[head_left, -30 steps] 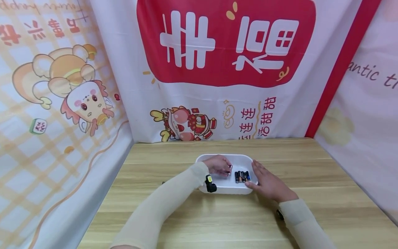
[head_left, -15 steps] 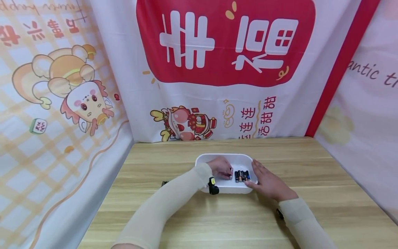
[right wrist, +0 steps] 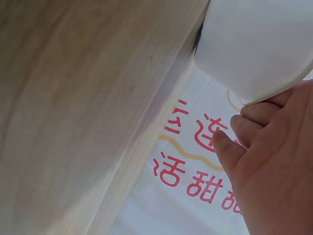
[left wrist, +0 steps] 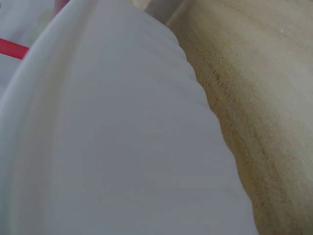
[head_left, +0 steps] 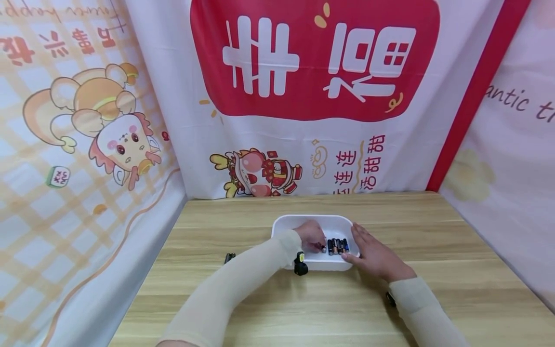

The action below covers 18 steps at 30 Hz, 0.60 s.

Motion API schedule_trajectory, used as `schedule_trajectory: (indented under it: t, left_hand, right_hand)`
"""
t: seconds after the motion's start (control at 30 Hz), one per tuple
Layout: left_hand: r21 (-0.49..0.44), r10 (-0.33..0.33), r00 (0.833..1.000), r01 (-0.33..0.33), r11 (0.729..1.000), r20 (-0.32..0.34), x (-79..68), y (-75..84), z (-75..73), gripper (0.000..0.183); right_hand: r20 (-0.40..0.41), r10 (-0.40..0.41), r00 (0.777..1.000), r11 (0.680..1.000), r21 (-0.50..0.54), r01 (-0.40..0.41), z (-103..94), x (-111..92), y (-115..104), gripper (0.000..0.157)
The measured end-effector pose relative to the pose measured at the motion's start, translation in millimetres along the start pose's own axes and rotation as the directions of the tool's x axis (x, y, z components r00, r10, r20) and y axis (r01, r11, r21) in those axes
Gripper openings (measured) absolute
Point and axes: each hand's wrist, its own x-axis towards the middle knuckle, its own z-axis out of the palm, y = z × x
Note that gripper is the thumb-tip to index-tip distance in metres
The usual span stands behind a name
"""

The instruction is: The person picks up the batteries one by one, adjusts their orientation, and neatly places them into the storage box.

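Note:
A white plastic bin stands on the wooden table, and several batteries lie side by side in its right half. My left hand reaches down inside the bin, fingers curled, and pinches a small silvery battery just left of that row; most of it is hidden by the fingers. At the bin's right end rests my right hand, its fingers extended along the rim and its thumb at the front corner. The right wrist view has these fingers against the bin's outer wall.
The bin's wall fills most of the left wrist view, beside the table top. A small black object lies on the table left of the bin, partly behind the left sleeve. A printed cloth hangs behind the table.
My left hand has moved right and slightly lower inside the bin, bringing the pinched battery close beside the row. The right hand and the bin stay where they were.

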Motion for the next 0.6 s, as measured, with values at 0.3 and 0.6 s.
schedule_trajectory:
  t: [0.3, 0.6]
  left_hand:
    - [0.052, -0.012, 1.000, 0.013, 0.999, -0.013, -0.5, -2.0, 4.0, 0.009]
    - [0.142, -0.003, 1.000, 0.003, 0.990, 0.003, 19.7, -5.7, 4.8, 0.009]
  right_hand:
    - [0.012, -0.001, 1.000, 1.000, 0.002, 0.001, 2.6, -1, 0, 0.097]
    - [-0.005, -0.009, 1.000, 1.000, -0.009, 0.009, 1.9, 2, 2, 0.095]
